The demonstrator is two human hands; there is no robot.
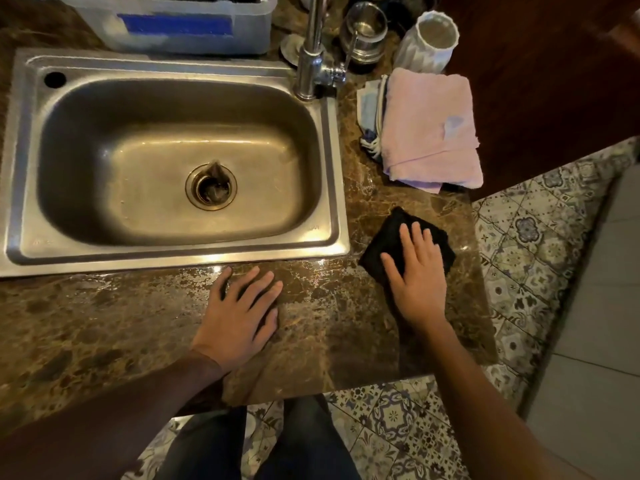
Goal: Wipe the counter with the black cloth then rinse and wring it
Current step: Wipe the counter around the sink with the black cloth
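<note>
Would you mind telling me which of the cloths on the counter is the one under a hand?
The black cloth, pressed flat under the right hand near the counter's right edge. The pink towel and the striped cloth beside it lie untouched behind.

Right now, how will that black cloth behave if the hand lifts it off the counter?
Probably floppy: the black cloth lies folded flat under the right hand, so it should droop and unfold when lifted. Likely light, perhaps damp, since the counter nearby shows wet streaks. It should slide easily on that glossy stone.
</note>
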